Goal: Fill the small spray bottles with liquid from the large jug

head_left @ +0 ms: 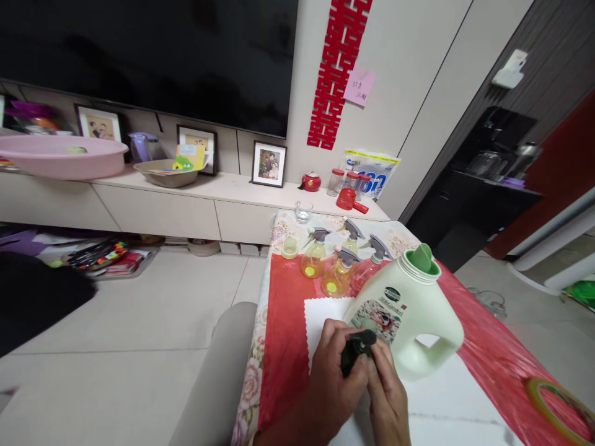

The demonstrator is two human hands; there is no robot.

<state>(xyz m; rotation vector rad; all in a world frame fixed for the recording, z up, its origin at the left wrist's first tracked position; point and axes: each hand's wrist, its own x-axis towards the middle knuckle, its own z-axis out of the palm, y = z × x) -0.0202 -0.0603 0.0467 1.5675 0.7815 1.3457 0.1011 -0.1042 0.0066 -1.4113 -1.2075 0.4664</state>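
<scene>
My left hand (pixel 332 371) and my right hand (pixel 388 393) meet low in the head view, both closed around a small dark cap-like object (pixel 356 350). Just behind them stands a pale green detergent jug (pixel 409 322), uncapped, with a green spout at its mouth. The jug rests on a white cloth (pixel 323 316) laid over a red table cover (pixel 283 334). Past the jug stand several small spray bottles (pixel 339 275) with grey trigger heads.
A glass (pixel 303 212) and a small yellow-green cup (pixel 289 248) sit at the table's far end. A roll of tape (pixel 555 409) lies at the right. Behind, a low cabinet (pixel 186 207) carries a pink basin (pixel 60 156), photo frames and jars under a big dark screen.
</scene>
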